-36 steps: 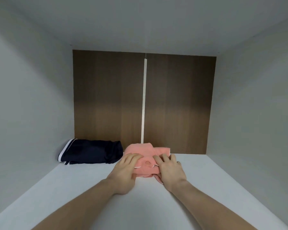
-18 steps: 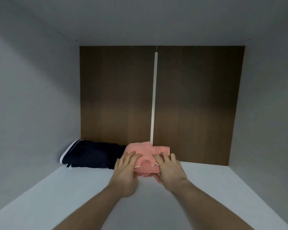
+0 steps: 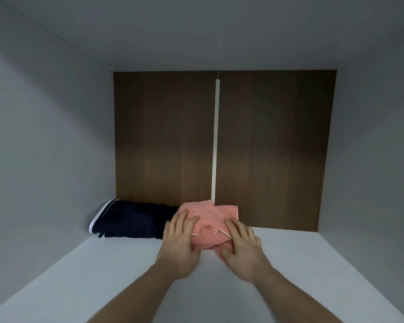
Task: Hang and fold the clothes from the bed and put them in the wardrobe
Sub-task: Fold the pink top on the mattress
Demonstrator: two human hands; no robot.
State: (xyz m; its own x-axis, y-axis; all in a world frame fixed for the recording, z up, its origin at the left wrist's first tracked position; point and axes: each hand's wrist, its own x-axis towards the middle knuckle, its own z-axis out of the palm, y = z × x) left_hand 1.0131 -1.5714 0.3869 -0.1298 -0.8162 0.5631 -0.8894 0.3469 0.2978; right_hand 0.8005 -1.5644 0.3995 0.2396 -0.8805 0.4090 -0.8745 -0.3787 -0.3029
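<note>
Both hands (image 3: 180,243) press pink garment (image 3: 210,221) (folded) on shelf (image 3: 313,264)

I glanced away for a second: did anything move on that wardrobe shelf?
Both hands, left hand and right hand, pushed the folded pink garment deeper along the white shelf, up against the folded navy garment with white stripes. The grip is unchanged: fingers flat on top. The navy garment stayed put.

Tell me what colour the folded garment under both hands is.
Salmon pink with thin white piping, seen in the head view.
</note>
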